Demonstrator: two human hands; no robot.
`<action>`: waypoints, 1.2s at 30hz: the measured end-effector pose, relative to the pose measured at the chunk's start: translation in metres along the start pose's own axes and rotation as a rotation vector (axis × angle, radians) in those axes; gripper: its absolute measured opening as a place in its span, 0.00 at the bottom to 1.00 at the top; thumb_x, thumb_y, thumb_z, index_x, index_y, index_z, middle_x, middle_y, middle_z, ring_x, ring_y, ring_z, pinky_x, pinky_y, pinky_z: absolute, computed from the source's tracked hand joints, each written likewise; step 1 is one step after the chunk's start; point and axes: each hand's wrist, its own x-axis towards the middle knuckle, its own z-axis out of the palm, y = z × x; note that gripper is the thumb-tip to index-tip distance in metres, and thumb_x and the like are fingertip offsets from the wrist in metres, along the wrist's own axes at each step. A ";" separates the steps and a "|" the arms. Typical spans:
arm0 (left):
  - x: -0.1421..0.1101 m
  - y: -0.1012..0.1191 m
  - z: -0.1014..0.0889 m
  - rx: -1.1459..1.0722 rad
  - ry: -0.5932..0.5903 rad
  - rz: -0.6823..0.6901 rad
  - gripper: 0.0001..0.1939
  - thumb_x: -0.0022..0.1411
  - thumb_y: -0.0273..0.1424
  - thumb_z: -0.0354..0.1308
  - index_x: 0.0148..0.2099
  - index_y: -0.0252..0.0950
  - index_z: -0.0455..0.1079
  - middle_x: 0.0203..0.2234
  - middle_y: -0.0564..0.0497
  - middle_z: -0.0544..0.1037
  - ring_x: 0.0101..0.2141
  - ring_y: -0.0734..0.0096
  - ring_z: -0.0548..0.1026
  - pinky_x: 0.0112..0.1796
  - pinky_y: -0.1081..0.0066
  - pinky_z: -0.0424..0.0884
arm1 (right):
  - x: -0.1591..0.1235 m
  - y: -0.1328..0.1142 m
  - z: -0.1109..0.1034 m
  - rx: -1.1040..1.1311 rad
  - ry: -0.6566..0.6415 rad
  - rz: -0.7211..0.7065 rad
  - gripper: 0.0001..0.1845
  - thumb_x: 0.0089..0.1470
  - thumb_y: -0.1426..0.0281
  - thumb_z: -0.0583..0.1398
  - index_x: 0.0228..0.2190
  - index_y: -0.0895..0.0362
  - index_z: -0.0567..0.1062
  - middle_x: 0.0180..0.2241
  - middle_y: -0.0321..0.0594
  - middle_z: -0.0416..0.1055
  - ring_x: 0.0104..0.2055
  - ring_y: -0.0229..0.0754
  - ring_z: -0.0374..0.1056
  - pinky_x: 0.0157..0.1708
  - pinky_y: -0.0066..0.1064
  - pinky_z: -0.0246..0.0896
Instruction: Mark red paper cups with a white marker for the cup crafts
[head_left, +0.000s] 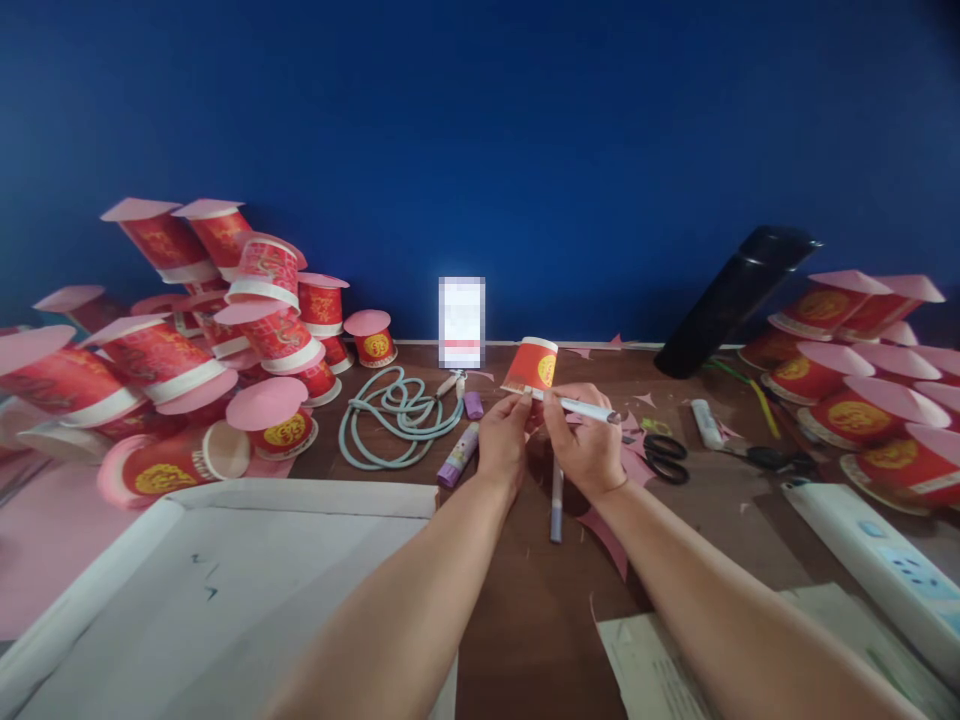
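Note:
My left hand (504, 437) is closed on the lower rim of a red paper cup (531, 364) with a gold emblem, held tilted above the brown table (525, 600). My right hand (586, 440) grips a white pen (581, 407) that lies across its fingers, its tip pointing right; the fingertips also touch the cup's rim. Pink paper scraps (606, 540) lie under and beside both hands. A grey-lilac marker (556, 500) lies on the table just below my right hand.
Piles of red cups with pink paper lids stand at left (225, 330) and right (862, 390). A coiled pale cord (397, 410), a purple glue stick (459, 455), black scissors (664, 458), a black bottle (731, 300), a power strip (877, 560) and a white board (247, 590) surround the hands.

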 end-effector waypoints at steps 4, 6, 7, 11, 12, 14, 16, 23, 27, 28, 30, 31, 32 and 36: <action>0.000 -0.001 -0.001 -0.006 0.004 0.001 0.09 0.49 0.33 0.63 0.29 0.33 0.73 0.23 0.52 0.74 0.28 0.74 0.72 0.39 0.70 0.66 | -0.001 0.000 0.001 0.003 -0.003 0.001 0.08 0.56 0.65 0.56 0.30 0.56 0.72 0.29 0.39 0.72 0.34 0.42 0.68 0.40 0.35 0.61; -0.001 -0.001 -0.001 -0.011 0.001 0.004 0.09 0.49 0.33 0.63 0.30 0.32 0.73 0.23 0.52 0.74 0.27 0.75 0.72 0.39 0.70 0.66 | -0.001 0.001 0.001 0.006 -0.002 -0.002 0.08 0.56 0.65 0.56 0.30 0.56 0.72 0.29 0.38 0.72 0.34 0.42 0.68 0.39 0.35 0.61; -0.001 0.000 -0.001 -0.013 -0.002 0.005 0.08 0.49 0.33 0.63 0.30 0.32 0.73 0.23 0.52 0.75 0.27 0.76 0.72 0.39 0.71 0.66 | -0.001 0.000 0.001 0.007 0.000 -0.005 0.08 0.56 0.65 0.56 0.29 0.56 0.72 0.29 0.38 0.72 0.33 0.41 0.67 0.39 0.35 0.61; -0.002 0.001 0.000 -0.015 -0.007 0.015 0.08 0.49 0.33 0.63 0.29 0.32 0.73 0.23 0.52 0.75 0.27 0.76 0.72 0.38 0.72 0.67 | 0.000 -0.001 0.000 0.011 0.001 -0.015 0.08 0.55 0.65 0.56 0.29 0.56 0.72 0.29 0.39 0.72 0.33 0.41 0.68 0.38 0.34 0.61; -0.002 0.001 0.000 -0.014 -0.004 0.015 0.08 0.49 0.33 0.63 0.29 0.32 0.73 0.23 0.52 0.75 0.27 0.76 0.72 0.38 0.72 0.67 | 0.000 -0.001 0.000 0.013 -0.003 -0.014 0.08 0.56 0.66 0.56 0.29 0.56 0.72 0.29 0.39 0.72 0.33 0.41 0.68 0.38 0.34 0.61; -0.001 0.002 0.001 -0.009 0.002 0.011 0.08 0.49 0.33 0.63 0.29 0.33 0.73 0.24 0.52 0.75 0.28 0.75 0.72 0.38 0.72 0.67 | 0.001 -0.002 0.000 0.013 -0.007 -0.013 0.08 0.55 0.66 0.57 0.29 0.56 0.72 0.28 0.39 0.72 0.33 0.41 0.68 0.38 0.34 0.61; -0.001 0.002 0.001 -0.003 0.010 0.011 0.07 0.49 0.33 0.63 0.29 0.33 0.74 0.24 0.52 0.76 0.28 0.75 0.72 0.37 0.72 0.67 | 0.001 -0.002 0.000 0.014 -0.005 -0.012 0.07 0.55 0.66 0.57 0.29 0.56 0.72 0.29 0.39 0.72 0.33 0.41 0.68 0.37 0.34 0.61; -0.004 0.006 0.002 -0.006 0.028 -0.002 0.08 0.47 0.33 0.64 0.28 0.32 0.73 0.21 0.53 0.74 0.25 0.77 0.71 0.34 0.73 0.66 | 0.000 -0.001 0.001 0.042 0.017 -0.021 0.05 0.55 0.68 0.57 0.31 0.56 0.71 0.30 0.39 0.72 0.33 0.41 0.69 0.36 0.33 0.64; -0.006 0.008 0.003 -0.009 0.048 -0.025 0.10 0.45 0.34 0.65 0.28 0.32 0.72 0.21 0.53 0.74 0.25 0.76 0.71 0.33 0.72 0.66 | 0.000 0.000 0.002 0.056 0.021 -0.029 0.04 0.54 0.68 0.57 0.31 0.55 0.71 0.30 0.38 0.72 0.33 0.40 0.69 0.35 0.31 0.64; -0.007 0.008 0.004 -0.009 0.051 -0.029 0.11 0.45 0.34 0.65 0.28 0.32 0.72 0.21 0.53 0.74 0.25 0.76 0.72 0.33 0.72 0.66 | 0.000 0.000 0.003 0.054 0.023 -0.031 0.04 0.54 0.68 0.58 0.31 0.55 0.71 0.30 0.38 0.72 0.33 0.40 0.69 0.35 0.31 0.64; -0.007 0.009 0.004 -0.013 0.055 -0.033 0.11 0.45 0.34 0.66 0.28 0.32 0.72 0.21 0.53 0.74 0.25 0.75 0.72 0.33 0.72 0.66 | 0.000 0.000 0.003 0.050 0.027 -0.033 0.04 0.54 0.68 0.58 0.31 0.55 0.71 0.30 0.38 0.72 0.33 0.40 0.69 0.35 0.31 0.65; -0.007 0.009 0.004 -0.017 0.056 -0.034 0.11 0.45 0.34 0.66 0.28 0.32 0.72 0.20 0.53 0.74 0.24 0.75 0.72 0.32 0.72 0.66 | 0.000 0.000 0.003 0.047 0.028 -0.032 0.04 0.54 0.68 0.58 0.31 0.55 0.71 0.30 0.39 0.72 0.33 0.41 0.69 0.35 0.32 0.65; -0.007 0.009 0.005 -0.021 0.056 -0.035 0.11 0.45 0.34 0.66 0.28 0.32 0.72 0.20 0.53 0.74 0.24 0.76 0.72 0.32 0.73 0.65 | 0.000 0.000 0.003 0.044 0.028 -0.031 0.04 0.54 0.68 0.58 0.31 0.56 0.71 0.30 0.39 0.72 0.33 0.41 0.69 0.35 0.32 0.65; -0.007 0.010 0.005 -0.033 0.055 -0.035 0.11 0.45 0.34 0.66 0.28 0.32 0.72 0.20 0.54 0.74 0.23 0.77 0.71 0.30 0.74 0.65 | 0.000 -0.001 0.002 0.038 0.031 -0.026 0.05 0.54 0.67 0.57 0.31 0.56 0.71 0.30 0.39 0.72 0.33 0.41 0.70 0.36 0.32 0.65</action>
